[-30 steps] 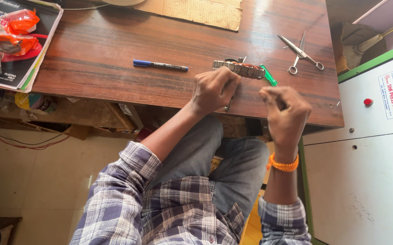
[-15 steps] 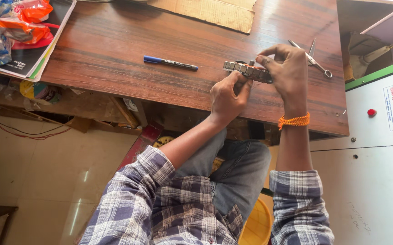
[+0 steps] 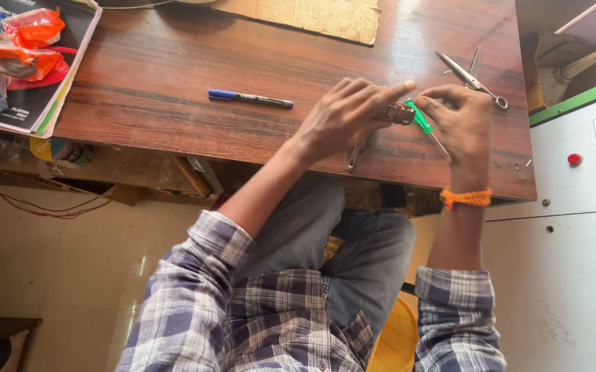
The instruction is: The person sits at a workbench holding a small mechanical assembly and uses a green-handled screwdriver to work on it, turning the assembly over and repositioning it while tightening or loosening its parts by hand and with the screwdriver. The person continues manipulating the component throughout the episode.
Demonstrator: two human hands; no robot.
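Right, the left hand (image 3: 344,118) lies flat, fingers together, over a small metal part (image 3: 400,114) on the wooden table (image 3: 174,83), hiding most of it. Just beside the part, the right hand (image 3: 459,120) pinches a green-handled screwdriver (image 3: 424,125), tip hidden. Scissors (image 3: 473,76) lie near, beyond.

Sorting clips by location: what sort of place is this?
Probably a small workshop: a worn wooden bench, a green-handled screwdriver and scissors, with a white machine cabinet with push-buttons alongside.
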